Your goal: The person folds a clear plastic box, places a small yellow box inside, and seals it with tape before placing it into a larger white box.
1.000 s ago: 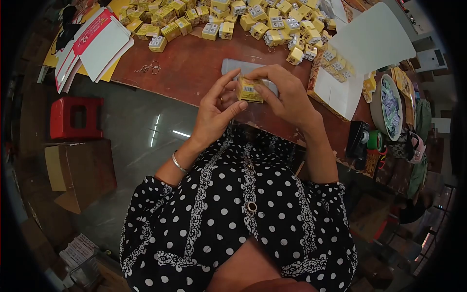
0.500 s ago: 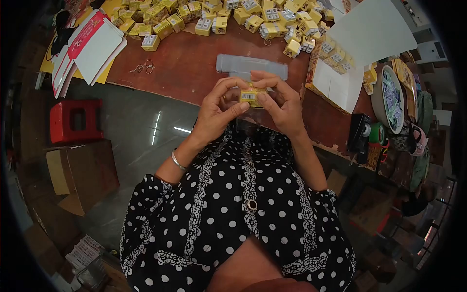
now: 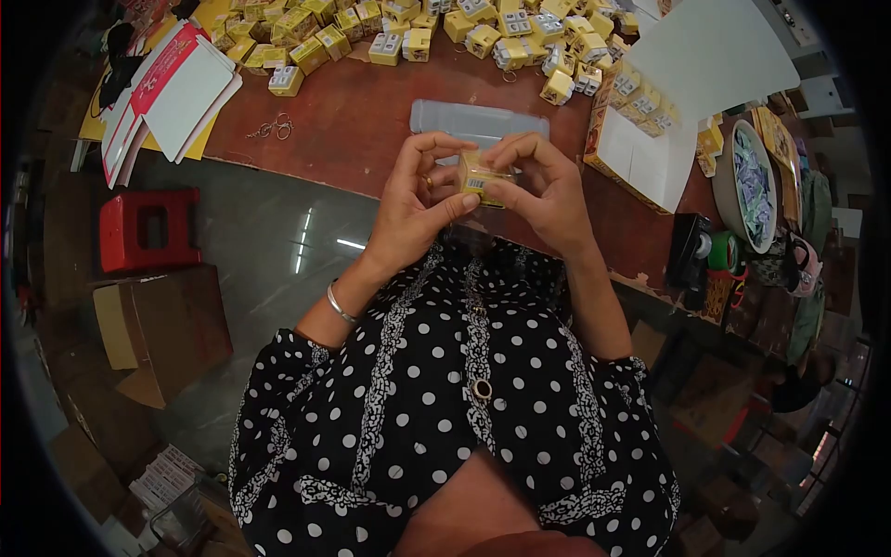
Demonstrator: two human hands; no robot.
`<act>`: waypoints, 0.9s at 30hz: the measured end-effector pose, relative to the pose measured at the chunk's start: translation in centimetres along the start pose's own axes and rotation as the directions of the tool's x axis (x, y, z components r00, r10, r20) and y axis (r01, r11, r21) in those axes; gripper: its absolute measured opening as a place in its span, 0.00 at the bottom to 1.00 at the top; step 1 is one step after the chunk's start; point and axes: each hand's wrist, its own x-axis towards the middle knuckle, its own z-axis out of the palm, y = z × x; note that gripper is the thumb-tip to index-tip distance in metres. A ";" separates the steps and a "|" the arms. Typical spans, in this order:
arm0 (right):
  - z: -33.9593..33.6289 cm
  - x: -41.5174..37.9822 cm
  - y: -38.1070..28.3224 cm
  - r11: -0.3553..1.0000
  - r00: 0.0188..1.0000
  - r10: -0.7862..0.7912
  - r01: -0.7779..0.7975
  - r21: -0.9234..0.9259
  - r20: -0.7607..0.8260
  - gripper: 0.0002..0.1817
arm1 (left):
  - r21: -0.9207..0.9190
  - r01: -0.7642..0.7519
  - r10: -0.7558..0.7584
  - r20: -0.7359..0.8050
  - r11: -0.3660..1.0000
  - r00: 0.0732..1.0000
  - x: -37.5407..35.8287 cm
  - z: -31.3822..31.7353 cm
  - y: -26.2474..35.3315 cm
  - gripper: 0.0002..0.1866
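Observation:
Between my two hands is a small yellow box (image 3: 477, 184) with a barcode on the side facing me. My left hand (image 3: 415, 200) grips its left side with thumb and fingers; a silver bangle is on that wrist. On the right side, my right hand (image 3: 546, 195) pinches the same box, its index finger bent over the top. Just beyond the hands lies a clear plastic case (image 3: 478, 118) on the brown table (image 3: 343, 116). Many small yellow boxes (image 3: 311, 56) are heaped at the far side.
At the right stand an open white-lined carton (image 3: 631, 158) holding yellow boxes, a bowl of small packets (image 3: 750, 186) and green tape (image 3: 722, 251). Printed cards (image 3: 172, 93) and a key ring (image 3: 276, 127) lie left. A red stool (image 3: 148, 229) and cardboard box (image 3: 172, 325) stand on the floor.
The small box in my hands has turned a little, so its top shows more and the barcode is tilted. My right fingers have shifted slightly over it.

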 end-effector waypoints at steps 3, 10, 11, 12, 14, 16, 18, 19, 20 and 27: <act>0.1 0.0 -0.2 0.995 0.996 0.080 -0.078 0.054 -0.029 0.11 | 0.036 0.025 -0.025 0.006 0.999 1.000 -0.1 0.2 0.3 0.29; -0.7 0.5 -0.1 0.965 0.984 0.159 -0.138 0.222 -0.077 0.10 | 0.050 0.054 -0.054 0.017 0.997 0.998 -0.3 0.7 0.4 0.30; -0.8 0.5 -0.1 0.965 0.984 0.159 -0.138 0.222 -0.078 0.10 | 0.070 0.042 -0.043 0.014 0.997 0.999 -0.4 0.6 0.2 0.31; -0.8 0.6 -0.1 0.970 0.985 0.154 -0.137 0.201 -0.072 0.09 | 0.089 0.031 -0.032 0.011 0.996 0.999 -0.5 0.6 0.1 0.31; -0.9 0.6 -0.2 0.974 0.987 0.149 -0.135 0.180 -0.063 0.09 | 0.080 0.039 -0.041 0.025 0.996 0.999 -0.5 0.5 0.4 0.31; -0.8 0.5 -0.5 0.975 0.982 0.183 -0.176 0.133 -0.040 0.07 | 0.072 0.049 -0.052 0.039 0.996 0.998 -0.6 0.5 0.5 0.30; -0.8 0.1 0.2 0.987 0.990 0.136 -0.132 0.088 -0.047 0.05 | 0.000 0.136 -0.136 0.041 0.991 0.990 -0.8 0.6 0.4 0.27; -0.8 0.0 0.5 0.995 0.995 0.087 -0.085 0.044 -0.050 0.04 | 0.000 0.135 -0.135 0.040 0.991 0.990 -0.8 0.5 0.4 0.27; -0.7 -0.2 0.6 0.995 0.995 0.087 -0.085 0.044 -0.049 0.04 | -0.008 0.123 -0.122 0.047 0.992 0.991 -0.7 0.4 0.2 0.25; -0.6 -1.0 1.3 0.942 0.980 -0.199 0.187 -0.279 -0.013 0.10 | -0.022 0.102 -0.101 0.038 0.995 0.994 -0.5 0.1 -0.9 0.21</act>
